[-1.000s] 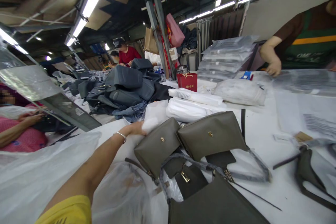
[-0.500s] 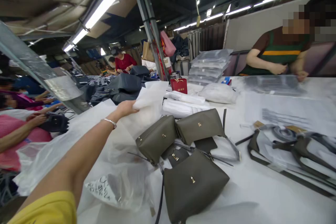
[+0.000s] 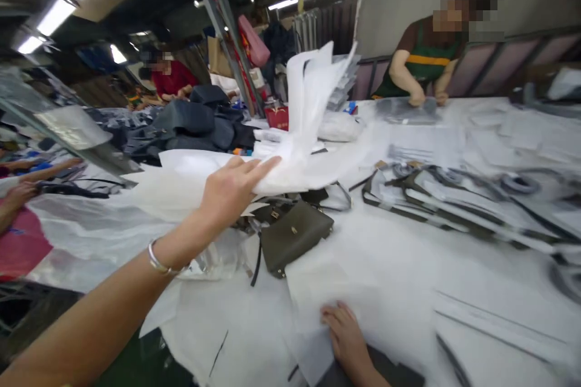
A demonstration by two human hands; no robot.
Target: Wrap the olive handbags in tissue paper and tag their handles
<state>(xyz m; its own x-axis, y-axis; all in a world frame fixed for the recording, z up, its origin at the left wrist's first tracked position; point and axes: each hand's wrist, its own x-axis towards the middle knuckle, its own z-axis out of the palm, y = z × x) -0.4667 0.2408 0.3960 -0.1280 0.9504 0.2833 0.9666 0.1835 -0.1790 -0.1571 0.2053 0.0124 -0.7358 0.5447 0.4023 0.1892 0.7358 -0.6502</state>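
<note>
My left hand (image 3: 233, 187) is closed on white paper sheets (image 3: 313, 115), held up above the table with one end curling upward. Beneath and just past the sheets sits an olive handbag (image 3: 295, 233) with a small gold clasp; others behind it are mostly covered by the paper. Near the bottom edge, my right hand (image 3: 347, 338) rests with its fingers stretched over another white sheet (image 3: 318, 290). A dark olive piece (image 3: 376, 369) shows under that hand, cut off by the frame. A clear plastic bag (image 3: 222, 257) lies beside the handbag.
Olive straps (image 3: 422, 199) with white wrapping lie to the right. Dark bags (image 3: 186, 124) are heaped at the back left, near a metal post (image 3: 227, 30). Across the table a co-worker (image 3: 422, 60) handles a clear-wrapped flat item. Another person's arm (image 3: 18, 193) is at far left.
My left hand has lifted the white sheets and brought them rightward over the handbags, now partly covering them. My right hand has come into view at the bottom. The view has turned right.
</note>
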